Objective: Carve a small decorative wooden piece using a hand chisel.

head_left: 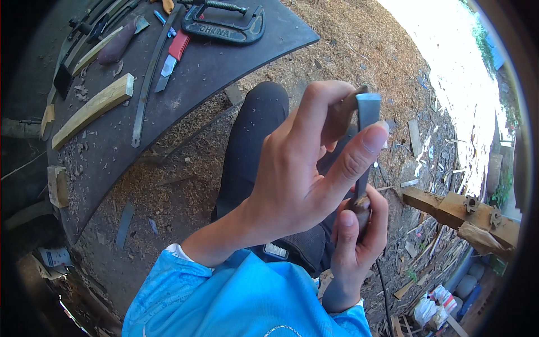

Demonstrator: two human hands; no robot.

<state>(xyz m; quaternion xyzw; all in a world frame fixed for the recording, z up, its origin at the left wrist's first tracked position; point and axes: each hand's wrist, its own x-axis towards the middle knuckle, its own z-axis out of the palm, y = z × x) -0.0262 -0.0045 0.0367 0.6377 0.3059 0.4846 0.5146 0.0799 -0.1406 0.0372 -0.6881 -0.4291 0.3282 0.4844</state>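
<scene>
My right hand [359, 241] grips the dark wooden handle of a chisel [369, 109], whose flat steel blade points upward. My left hand [303, 174] is closed around the blade's upper part, with its thumb against it; a brownish area behind the blade is too shadowed to make out. On the dark board [185, 90] at the upper left lie a C-clamp [247, 28], a red utility knife [174, 53], a long metal strip [146, 95], a curved wood piece [90, 112] and several other tools.
My dark-trousered knee [258, 112] is beside the board's edge, over ground [348, 39] strewn with shavings and scraps. A wooden beam [426, 203] with metal fittings sticks in from the right. Plastic bags [432, 309] lie at the lower right, near a dark cord [384, 292].
</scene>
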